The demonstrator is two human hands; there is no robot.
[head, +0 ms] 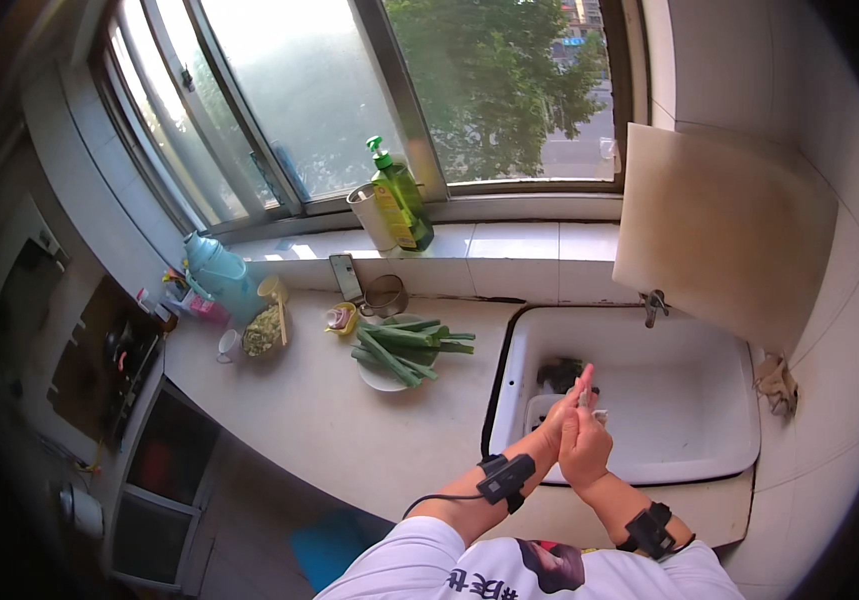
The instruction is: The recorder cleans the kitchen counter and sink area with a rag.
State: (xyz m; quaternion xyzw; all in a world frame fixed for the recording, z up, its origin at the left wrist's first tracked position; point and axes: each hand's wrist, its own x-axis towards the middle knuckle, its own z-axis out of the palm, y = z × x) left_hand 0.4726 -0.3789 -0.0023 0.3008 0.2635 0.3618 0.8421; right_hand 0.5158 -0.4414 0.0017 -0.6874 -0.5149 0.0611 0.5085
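Over the left part of the white sink [684, 442], my two hands are pressed together. My right hand [585, 446] is curled around a pale cloth [600, 415], which shows between the hands. My left hand [570, 409] lies against it with its fingers stretched out and pointing away from me; its palm side is mostly hidden. Below them, dark leafy-looking matter [558, 373] lies in the sink beside a white container that my hands partly cover. The metal tap [654, 307] is at the sink's back edge.
Cut green leek-like leaves [407, 345] lie on a white plate [380, 381] left of the sink. Farther left are a bowl of chopped food [263, 331] with chopsticks and a blue thermos [223, 274]. A green pump bottle [403, 202] stands on the ledge; a large board [729, 225] leans behind the sink.
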